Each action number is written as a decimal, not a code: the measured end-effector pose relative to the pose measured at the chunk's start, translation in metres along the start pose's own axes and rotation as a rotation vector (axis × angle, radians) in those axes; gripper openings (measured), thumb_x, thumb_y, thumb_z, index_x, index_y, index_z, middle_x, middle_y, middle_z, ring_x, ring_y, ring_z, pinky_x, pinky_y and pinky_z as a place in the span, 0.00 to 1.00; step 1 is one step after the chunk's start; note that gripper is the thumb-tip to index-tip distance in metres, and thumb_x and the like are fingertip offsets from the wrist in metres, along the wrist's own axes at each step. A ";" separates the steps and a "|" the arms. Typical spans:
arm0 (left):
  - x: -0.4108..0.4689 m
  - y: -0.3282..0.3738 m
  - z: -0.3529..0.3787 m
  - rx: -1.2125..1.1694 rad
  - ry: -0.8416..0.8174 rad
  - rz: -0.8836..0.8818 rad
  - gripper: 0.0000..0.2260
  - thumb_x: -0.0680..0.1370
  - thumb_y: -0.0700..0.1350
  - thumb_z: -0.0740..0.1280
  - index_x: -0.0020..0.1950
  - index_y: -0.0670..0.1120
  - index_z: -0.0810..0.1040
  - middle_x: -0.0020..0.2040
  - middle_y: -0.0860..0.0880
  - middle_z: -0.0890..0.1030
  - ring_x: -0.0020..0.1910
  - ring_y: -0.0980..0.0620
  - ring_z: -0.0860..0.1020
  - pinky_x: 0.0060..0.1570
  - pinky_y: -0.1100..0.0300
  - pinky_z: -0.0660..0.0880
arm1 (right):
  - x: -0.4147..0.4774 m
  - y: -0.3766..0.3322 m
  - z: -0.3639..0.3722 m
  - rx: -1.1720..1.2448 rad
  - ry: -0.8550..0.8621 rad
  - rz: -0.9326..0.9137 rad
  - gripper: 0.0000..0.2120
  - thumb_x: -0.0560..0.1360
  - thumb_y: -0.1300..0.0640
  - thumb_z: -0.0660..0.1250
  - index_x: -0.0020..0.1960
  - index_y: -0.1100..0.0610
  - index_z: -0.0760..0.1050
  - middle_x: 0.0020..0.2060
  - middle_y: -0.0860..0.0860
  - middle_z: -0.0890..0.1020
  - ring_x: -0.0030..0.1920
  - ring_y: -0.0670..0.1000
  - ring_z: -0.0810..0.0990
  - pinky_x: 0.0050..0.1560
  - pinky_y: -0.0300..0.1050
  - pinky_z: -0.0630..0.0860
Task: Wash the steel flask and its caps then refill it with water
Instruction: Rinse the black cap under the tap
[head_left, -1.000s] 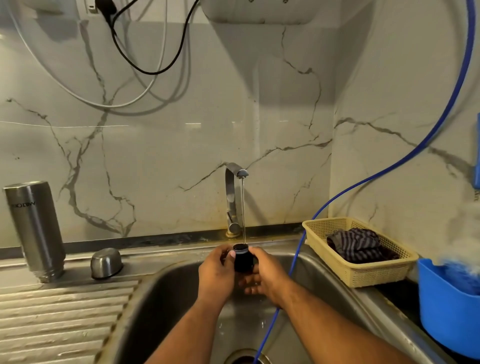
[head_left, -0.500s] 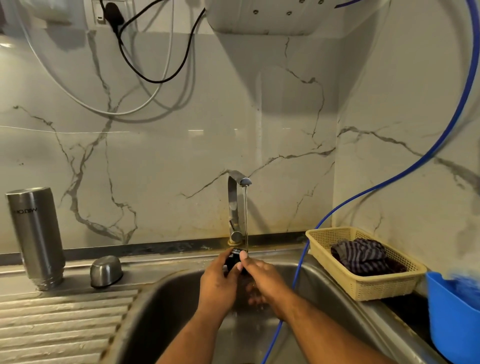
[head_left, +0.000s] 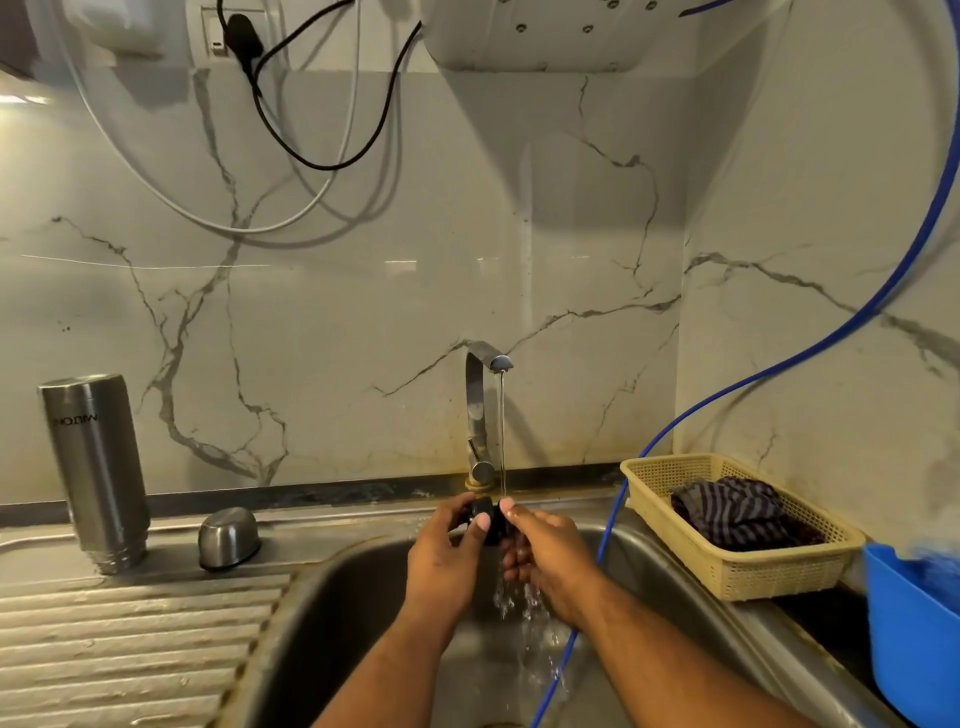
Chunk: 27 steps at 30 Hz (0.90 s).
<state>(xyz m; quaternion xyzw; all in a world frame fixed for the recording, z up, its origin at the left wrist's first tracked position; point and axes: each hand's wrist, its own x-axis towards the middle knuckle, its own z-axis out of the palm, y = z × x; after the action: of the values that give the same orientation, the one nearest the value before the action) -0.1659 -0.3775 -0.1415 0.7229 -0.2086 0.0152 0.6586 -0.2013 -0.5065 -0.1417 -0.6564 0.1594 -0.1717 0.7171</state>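
Centrally, left hand (head_left: 445, 553) and right hand (head_left: 548, 558) both grasp one black cap (head_left: 489, 515) under one running tap (head_left: 479, 415); left, one steel flask (head_left: 96, 467) stands inverted, one domed steel cap (head_left: 228, 538) beside

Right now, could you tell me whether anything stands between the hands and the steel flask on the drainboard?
Yes: the domed steel cap lies on the ledge between the left hand and the steel flask. That hand and the right hand hold the black cap under the tap.
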 end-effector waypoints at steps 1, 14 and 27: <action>0.000 0.000 0.000 -0.008 -0.030 0.003 0.17 0.82 0.46 0.68 0.70 0.59 0.74 0.61 0.57 0.77 0.64 0.53 0.75 0.61 0.56 0.73 | 0.000 -0.001 -0.001 0.010 0.006 -0.003 0.15 0.81 0.47 0.66 0.57 0.57 0.82 0.38 0.56 0.84 0.37 0.52 0.81 0.40 0.46 0.79; -0.003 0.002 0.004 -0.153 -0.022 -0.113 0.14 0.84 0.56 0.61 0.60 0.50 0.81 0.49 0.46 0.86 0.46 0.49 0.83 0.40 0.64 0.78 | -0.003 -0.003 0.001 -0.122 -0.029 -0.148 0.16 0.78 0.38 0.67 0.58 0.48 0.80 0.44 0.53 0.85 0.40 0.50 0.81 0.41 0.44 0.80; -0.001 -0.001 0.000 -0.264 -0.049 -0.262 0.25 0.83 0.60 0.57 0.54 0.42 0.83 0.42 0.40 0.86 0.37 0.48 0.81 0.39 0.56 0.81 | -0.007 -0.006 0.000 -0.105 -0.044 -0.190 0.23 0.68 0.49 0.82 0.60 0.43 0.80 0.59 0.49 0.83 0.60 0.52 0.81 0.60 0.54 0.82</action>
<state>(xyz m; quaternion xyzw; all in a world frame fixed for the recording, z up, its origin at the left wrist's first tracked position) -0.1664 -0.3773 -0.1423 0.6512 -0.1287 -0.1160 0.7388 -0.2078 -0.5035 -0.1353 -0.7089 0.0894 -0.2160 0.6655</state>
